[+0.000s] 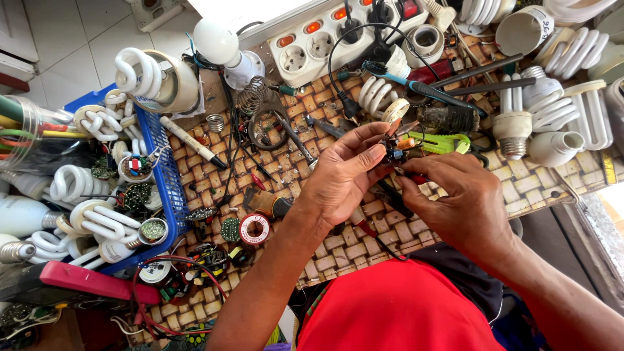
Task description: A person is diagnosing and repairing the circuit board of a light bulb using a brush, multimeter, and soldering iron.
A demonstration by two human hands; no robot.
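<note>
Two hands (403, 179) fingertip-to-fingertip around a small circuit board (398, 151), wrists low.

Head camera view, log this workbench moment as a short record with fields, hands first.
left hand: pinches a small circuit part from the left
right hand: fingertips on the same part, from below right
surface: woven mat
left of hands: blue basket with spiral bulbs
above hands: white power strip
near left wrist: solder spool

2 hands (344, 175) (465, 201), 1 power strip (325, 39), 1 blue basket (166, 172), 1 solder reel (254, 229).
</note>
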